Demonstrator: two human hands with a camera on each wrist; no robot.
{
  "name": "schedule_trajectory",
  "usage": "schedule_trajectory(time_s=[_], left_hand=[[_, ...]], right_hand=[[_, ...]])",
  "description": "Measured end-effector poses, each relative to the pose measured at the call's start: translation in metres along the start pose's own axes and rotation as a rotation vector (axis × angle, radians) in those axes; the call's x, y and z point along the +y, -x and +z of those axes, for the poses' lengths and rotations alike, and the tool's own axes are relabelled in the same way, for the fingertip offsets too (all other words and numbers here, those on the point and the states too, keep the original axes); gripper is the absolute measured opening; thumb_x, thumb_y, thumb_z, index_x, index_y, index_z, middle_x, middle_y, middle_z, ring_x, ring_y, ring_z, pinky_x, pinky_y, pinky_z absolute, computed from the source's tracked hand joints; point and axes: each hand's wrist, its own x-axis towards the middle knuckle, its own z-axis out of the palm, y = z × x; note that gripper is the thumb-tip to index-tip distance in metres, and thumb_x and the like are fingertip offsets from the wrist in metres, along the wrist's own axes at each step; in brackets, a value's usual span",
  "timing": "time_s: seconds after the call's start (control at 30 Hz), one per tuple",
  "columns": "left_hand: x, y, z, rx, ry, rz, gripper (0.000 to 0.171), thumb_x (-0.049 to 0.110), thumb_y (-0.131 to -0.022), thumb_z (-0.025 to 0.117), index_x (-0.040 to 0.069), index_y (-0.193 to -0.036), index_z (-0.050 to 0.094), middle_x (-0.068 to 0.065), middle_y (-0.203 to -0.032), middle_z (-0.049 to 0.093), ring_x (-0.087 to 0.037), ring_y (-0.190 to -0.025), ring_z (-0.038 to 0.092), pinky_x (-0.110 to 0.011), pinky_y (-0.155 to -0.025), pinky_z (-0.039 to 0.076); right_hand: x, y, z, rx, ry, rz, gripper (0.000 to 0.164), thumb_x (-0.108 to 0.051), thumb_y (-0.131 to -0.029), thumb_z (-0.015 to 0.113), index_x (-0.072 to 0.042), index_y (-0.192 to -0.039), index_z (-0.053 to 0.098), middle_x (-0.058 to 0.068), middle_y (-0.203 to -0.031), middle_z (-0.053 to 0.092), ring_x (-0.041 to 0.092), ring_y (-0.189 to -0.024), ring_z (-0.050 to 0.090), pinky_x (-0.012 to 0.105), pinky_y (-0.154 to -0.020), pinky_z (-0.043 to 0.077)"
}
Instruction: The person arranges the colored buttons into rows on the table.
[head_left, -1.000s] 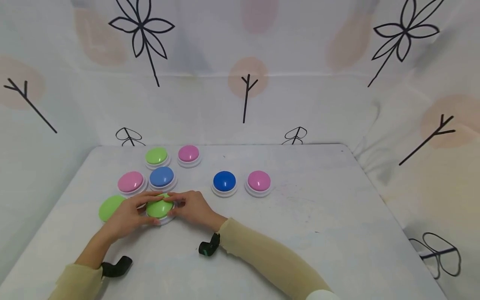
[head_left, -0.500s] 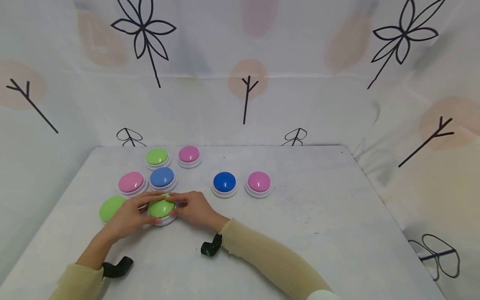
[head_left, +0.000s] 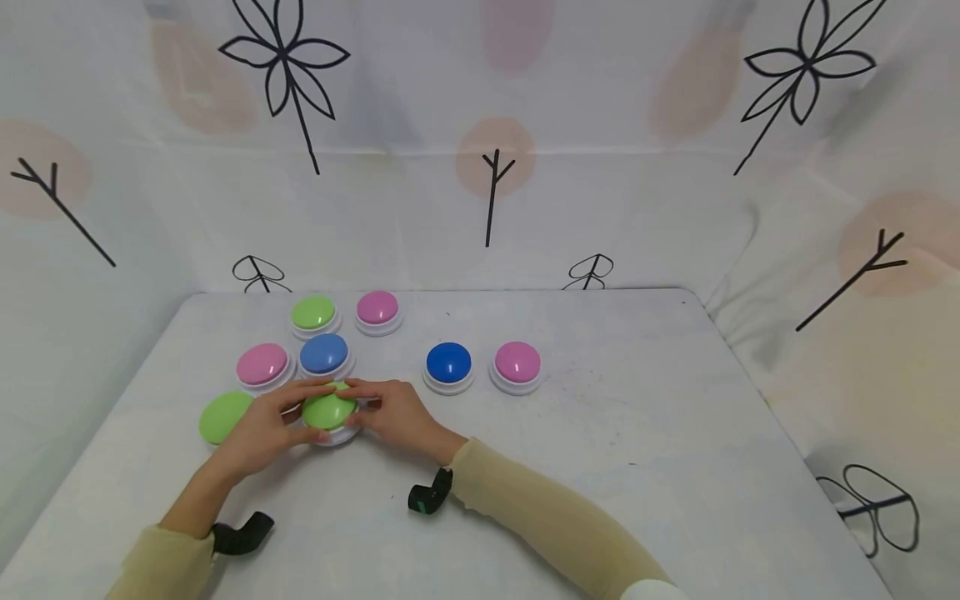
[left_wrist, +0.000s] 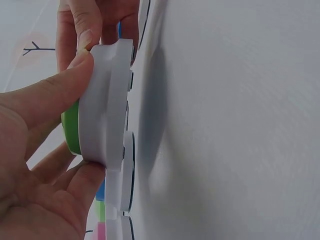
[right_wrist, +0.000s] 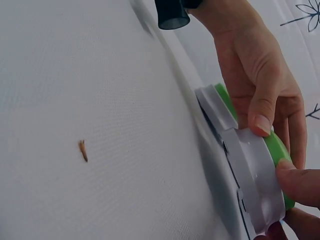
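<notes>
My left hand (head_left: 262, 433) and right hand (head_left: 403, 419) hold a green push button (head_left: 328, 412) with a white round base between them, thumbs in front and fingers behind. In the left wrist view the base (left_wrist: 102, 107) shows its small feet and a shadow beside it, so it looks slightly raised off the table. The right wrist view shows thumbs at the rim of the green button (right_wrist: 257, 175). A second green button (head_left: 225, 417) sits left of the held one, partly covered by my left hand. Just behind is a light blue button (head_left: 324, 353).
A pink button (head_left: 261, 363) stands at the left, with a green button (head_left: 312, 312) and a magenta button (head_left: 377, 307) further back. To the right are a dark blue button (head_left: 448, 362) and another pink button (head_left: 517, 362). A patterned cloth (head_left: 420, 208) hangs behind the white table (head_left: 637, 533).
Both hands have shifted a little to the right and slightly away from me, carrying the green button along. The other buttons stay put.
</notes>
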Motion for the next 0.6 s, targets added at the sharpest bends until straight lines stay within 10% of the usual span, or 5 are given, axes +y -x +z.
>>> schedule_trajectory(time_s=[0.6], left_hand=[[0.014,-0.008,0.011,0.058,0.002,0.024,0.06,0.026,-0.079,0.086,0.014,-0.134,0.064,-0.005,-0.148,0.05,-0.032,-0.137,0.044,-0.046,-0.103,0.044]], right_hand=[[-0.005,0.01,-0.017,0.022,0.038,0.016,0.048,-0.026,-0.087,0.079,-0.024,-0.134,0.065,-0.011,-0.146,0.051,0.013,-0.129,0.053,0.022,-0.099,0.046]])
